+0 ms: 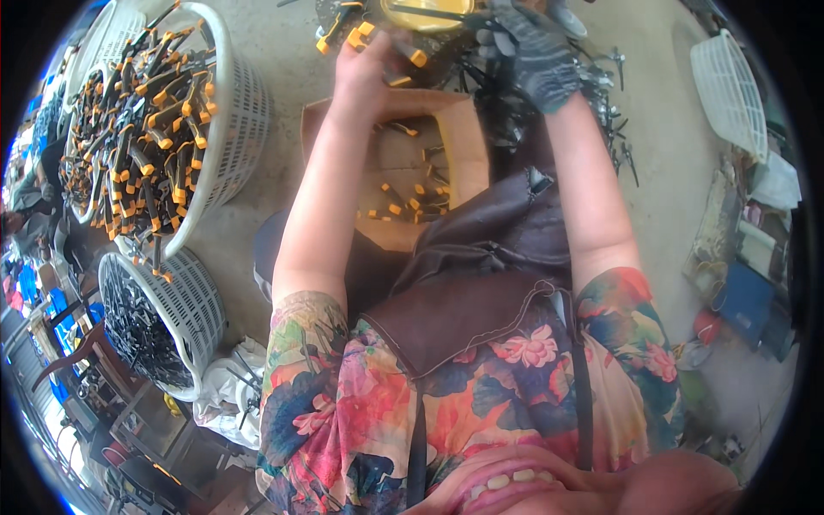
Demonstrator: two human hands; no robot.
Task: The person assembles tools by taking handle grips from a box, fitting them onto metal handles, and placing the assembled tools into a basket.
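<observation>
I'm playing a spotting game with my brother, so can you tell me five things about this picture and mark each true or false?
1. The right hand wears a striped glove. True.
2. The left hand wears a glove too. False: it is bare.
3. The big basket on the left is heaped with black-and-orange handles. True.
4. The cardboard box has some black-and-orange handles inside. True.
5. The apron is bright green. False: it is brown.

Workshop: white basket [243,129] heaped with black-and-orange handles [137,142], second basket [196,296] of dark parts [142,335], grey floor [287,47], brown apron [455,322].
</observation>
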